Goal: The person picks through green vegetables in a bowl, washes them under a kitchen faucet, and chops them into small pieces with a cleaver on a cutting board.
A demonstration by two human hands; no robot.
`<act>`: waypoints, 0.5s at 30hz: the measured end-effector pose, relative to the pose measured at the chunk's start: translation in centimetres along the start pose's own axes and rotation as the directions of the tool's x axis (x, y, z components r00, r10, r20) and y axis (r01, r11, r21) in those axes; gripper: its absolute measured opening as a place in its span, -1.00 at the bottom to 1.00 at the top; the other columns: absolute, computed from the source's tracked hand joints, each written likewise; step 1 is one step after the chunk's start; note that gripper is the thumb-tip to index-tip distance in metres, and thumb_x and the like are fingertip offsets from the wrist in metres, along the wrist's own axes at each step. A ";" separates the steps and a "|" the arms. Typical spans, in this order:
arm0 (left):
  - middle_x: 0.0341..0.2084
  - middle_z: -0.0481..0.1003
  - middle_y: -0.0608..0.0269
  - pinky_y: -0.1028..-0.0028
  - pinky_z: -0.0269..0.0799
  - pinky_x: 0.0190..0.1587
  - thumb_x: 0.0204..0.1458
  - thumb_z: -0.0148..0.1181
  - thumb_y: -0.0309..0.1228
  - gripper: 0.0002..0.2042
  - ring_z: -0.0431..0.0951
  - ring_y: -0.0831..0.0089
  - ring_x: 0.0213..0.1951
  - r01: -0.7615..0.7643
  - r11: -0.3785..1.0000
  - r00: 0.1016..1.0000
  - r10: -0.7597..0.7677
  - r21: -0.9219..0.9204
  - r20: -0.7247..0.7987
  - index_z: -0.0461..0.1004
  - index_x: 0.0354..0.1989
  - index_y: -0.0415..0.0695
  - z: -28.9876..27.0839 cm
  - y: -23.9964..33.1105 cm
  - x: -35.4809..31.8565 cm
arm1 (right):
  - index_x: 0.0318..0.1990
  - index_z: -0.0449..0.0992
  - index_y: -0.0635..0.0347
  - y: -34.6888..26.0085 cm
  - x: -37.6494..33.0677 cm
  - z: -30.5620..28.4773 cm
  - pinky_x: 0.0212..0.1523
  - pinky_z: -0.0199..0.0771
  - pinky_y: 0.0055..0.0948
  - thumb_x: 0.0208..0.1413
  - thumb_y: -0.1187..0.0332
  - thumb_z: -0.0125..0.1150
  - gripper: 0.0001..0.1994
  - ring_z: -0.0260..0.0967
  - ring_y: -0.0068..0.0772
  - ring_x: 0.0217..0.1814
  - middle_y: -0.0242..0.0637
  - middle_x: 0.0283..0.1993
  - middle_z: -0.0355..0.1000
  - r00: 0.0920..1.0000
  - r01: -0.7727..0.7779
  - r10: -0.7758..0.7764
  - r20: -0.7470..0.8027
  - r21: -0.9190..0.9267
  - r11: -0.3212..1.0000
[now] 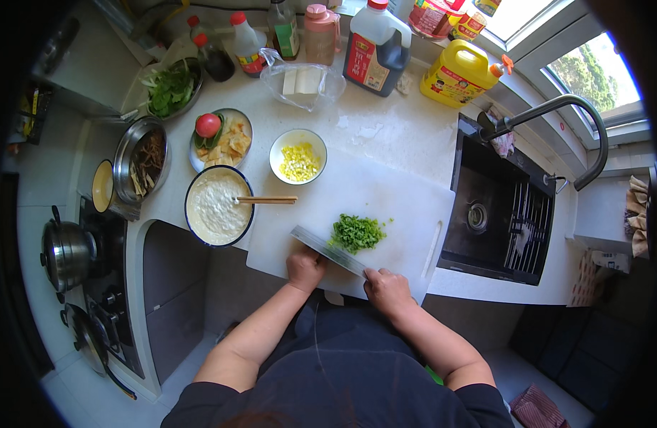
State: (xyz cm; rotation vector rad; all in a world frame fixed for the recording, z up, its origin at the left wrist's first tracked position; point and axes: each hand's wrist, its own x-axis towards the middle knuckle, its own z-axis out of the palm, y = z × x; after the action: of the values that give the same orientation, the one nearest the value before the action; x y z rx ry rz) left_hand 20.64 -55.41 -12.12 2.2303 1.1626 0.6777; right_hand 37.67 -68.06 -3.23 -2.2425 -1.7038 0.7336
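My right hand (390, 291) grips a cleaver (330, 251) by its handle end. Its blade slants up to the left, just near of a pile of chopped green herbs (357, 234). Close against the near side of the blade, my left hand (305, 270) is curled closed; its fingertips are hidden, and whether they hold anything cannot be made out. The herbs lie on a white cutting board (407, 207). Beyond the board's left part stands a white bowl (277, 158) of chopped yellow and white bits.
Left of the board, chopsticks (271, 200) rest in a blue-rimmed bowl (190, 221) of white batter. Behind are a plate (247, 128) with a tomato (208, 125) and a bag (327, 84) of white blocks. A black sink (478, 246) is right; a stove (114, 274) is left.
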 end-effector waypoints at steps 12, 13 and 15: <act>-0.51 0.51 0.16 0.23 0.46 -0.53 -0.21 0.19 -0.51 -0.85 0.52 0.09 -0.52 -0.042 0.998 0.997 0.040 -0.038 -0.067 0.56 -0.41 -0.06 -0.1 0.8 0.5 | -0.32 0.47 0.06 0.8 -1.4 -1.5 -0.43 0.49 -0.07 0.00 0.35 0.10 -0.90 0.45 0.01 -0.47 -0.12 -0.46 0.46 0.995 -0.052 0.051 0.080 0.008 0.999; -0.50 0.51 0.16 0.23 0.46 -0.53 -0.21 0.19 -0.52 -0.85 0.52 0.09 -0.52 -0.034 0.999 0.997 0.032 -0.034 -0.064 0.56 -0.41 -0.06 -0.2 0.8 0.5 | -0.32 0.47 0.06 0.8 -1.3 -1.6 -0.43 0.49 -0.07 0.00 0.35 0.10 -0.90 0.45 0.01 -0.47 -0.12 -0.46 0.46 0.996 -0.049 0.049 0.080 0.008 0.999; -0.50 0.51 0.15 0.23 0.46 -0.53 -0.22 0.19 -0.52 -0.86 0.52 0.09 -0.52 -0.017 1.000 0.998 0.016 -0.026 -0.059 0.55 -0.41 -0.07 -0.2 0.9 0.5 | -0.32 0.47 0.07 0.8 -1.1 -1.8 -0.43 0.49 -0.07 0.00 0.35 0.09 -0.90 0.45 0.01 -0.47 -0.12 -0.46 0.46 0.996 -0.044 0.044 0.079 0.007 0.999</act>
State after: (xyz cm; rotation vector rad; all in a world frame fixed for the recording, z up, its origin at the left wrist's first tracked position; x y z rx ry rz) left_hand 21.26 -55.34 -11.28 2.2137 1.1574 0.7655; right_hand 39.00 -69.09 -1.84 -2.2803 -1.6871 0.8485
